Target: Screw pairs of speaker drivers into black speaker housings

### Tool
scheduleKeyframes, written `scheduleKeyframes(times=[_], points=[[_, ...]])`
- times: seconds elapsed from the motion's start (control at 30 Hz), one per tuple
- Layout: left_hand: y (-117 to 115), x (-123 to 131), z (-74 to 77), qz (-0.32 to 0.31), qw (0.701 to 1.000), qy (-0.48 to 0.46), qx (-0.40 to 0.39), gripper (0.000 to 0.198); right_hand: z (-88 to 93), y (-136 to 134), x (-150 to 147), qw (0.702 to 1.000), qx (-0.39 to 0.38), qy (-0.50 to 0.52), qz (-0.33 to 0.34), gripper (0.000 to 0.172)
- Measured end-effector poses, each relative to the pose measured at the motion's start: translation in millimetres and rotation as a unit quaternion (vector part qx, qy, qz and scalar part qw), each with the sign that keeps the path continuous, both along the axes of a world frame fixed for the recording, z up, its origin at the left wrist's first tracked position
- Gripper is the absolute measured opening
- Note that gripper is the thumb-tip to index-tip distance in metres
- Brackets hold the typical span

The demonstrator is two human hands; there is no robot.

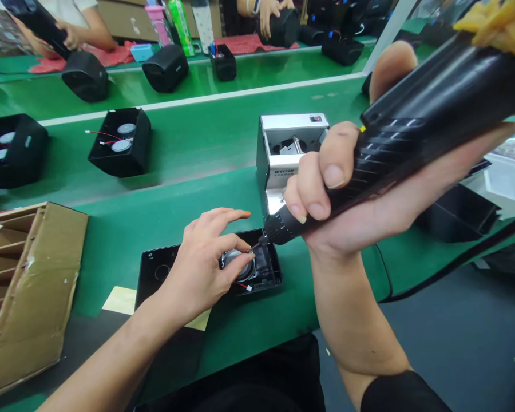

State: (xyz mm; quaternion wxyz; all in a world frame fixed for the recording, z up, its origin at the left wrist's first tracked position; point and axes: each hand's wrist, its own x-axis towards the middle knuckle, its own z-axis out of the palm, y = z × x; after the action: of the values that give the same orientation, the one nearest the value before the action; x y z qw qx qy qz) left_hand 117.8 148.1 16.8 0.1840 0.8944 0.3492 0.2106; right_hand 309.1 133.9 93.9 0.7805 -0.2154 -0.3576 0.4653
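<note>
My right hand point(347, 194) is wrapped round a black electric screwdriver point(412, 131), whose tip points down-left into an open black speaker housing point(266, 274) on the green bench. My left hand point(206, 263) rests on that housing, its fingers curled on the round silver speaker driver point(234, 260) inside, right next to the screwdriver tip; the index finger sticks out straight. A red wire with a white plug point(244, 286) lies at the housing's front edge.
A silver screw-feeder box point(283, 143) stands just behind the housing. A cardboard divider box point(26, 286) sits at the left. More black speaker housings point(120, 143) ride the green conveyor point(197, 126). Other people's hands point(75, 34) work across the belt. A black cable point(455, 263) trails right.
</note>
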Motion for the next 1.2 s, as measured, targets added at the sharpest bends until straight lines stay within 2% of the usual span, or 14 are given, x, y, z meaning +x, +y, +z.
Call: scheduleKeyframes(times=[0.17,0.33,0.47,0.53,0.63,0.73,0.83,0.97,1.13,1.2], points=[[0,0,0.5,0.005,1.000,0.012,-0.017,0.002,-4.8,1,13,0.996,0.024,-0.049,0.064,0.039],[0,-11,0.5,0.003,0.998,0.057,-0.017,0.030,-7.2,3,15,0.997,0.003,-0.057,0.050,0.047],[-6,-22,-1.6,-0.005,0.994,0.108,0.005,0.044,-19.1,9,10,0.995,0.031,-0.078,0.050,0.051],[-8,-26,-3.9,-0.010,0.992,0.123,0.018,0.044,-26.1,13,5,0.993,0.042,-0.090,0.058,0.056],[-8,-28,-8.2,-0.008,0.991,0.131,0.031,0.038,-34.2,16,-4,0.995,0.030,-0.089,0.034,0.063],[-7,-28,-11.7,-0.010,0.990,0.134,0.040,0.033,-41.5,21,-10,0.996,0.015,-0.082,0.006,0.056],[-5,-28,-13.5,-0.013,0.990,0.137,0.040,0.033,-52.0,30,-8,0.991,0.030,-0.126,0.023,0.048],[-3,-28,-14.9,-0.008,0.990,0.139,0.034,0.036,-66.1,45,-3,0.981,0.069,-0.174,0.049,0.065],[-2,-28,-17.4,0.000,0.991,0.135,0.026,0.037,-71.3,49,-7,0.980,0.073,-0.184,0.029,0.069],[-2,-28,-18.1,0.002,0.991,0.132,0.023,0.037,-69.9,46,-11,0.984,0.047,-0.165,0.039,0.066]])
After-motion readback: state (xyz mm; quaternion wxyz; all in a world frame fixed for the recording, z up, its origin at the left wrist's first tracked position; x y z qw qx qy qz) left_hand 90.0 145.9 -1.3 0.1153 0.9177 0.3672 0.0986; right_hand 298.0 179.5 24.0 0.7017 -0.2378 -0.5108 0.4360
